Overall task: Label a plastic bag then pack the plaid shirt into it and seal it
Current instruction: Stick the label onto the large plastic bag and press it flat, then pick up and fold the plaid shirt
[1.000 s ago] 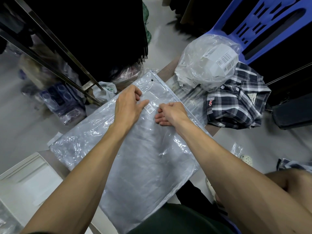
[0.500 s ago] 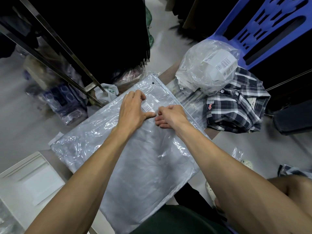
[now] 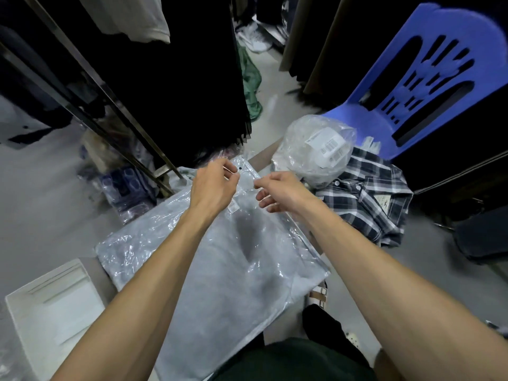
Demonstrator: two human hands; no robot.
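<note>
Both hands have left the label (image 3: 232, 208): left hand (image 3: 213, 185) and right hand (image 3: 277, 192) pinch the bag (image 3: 220, 270) mouth, whose slippery film could slip or tear.

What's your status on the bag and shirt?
Both hands, left and right, at the bag mouth, grip unclear. Label on bag. Shirt not packed, lies right, crumpled sack on it.
</note>
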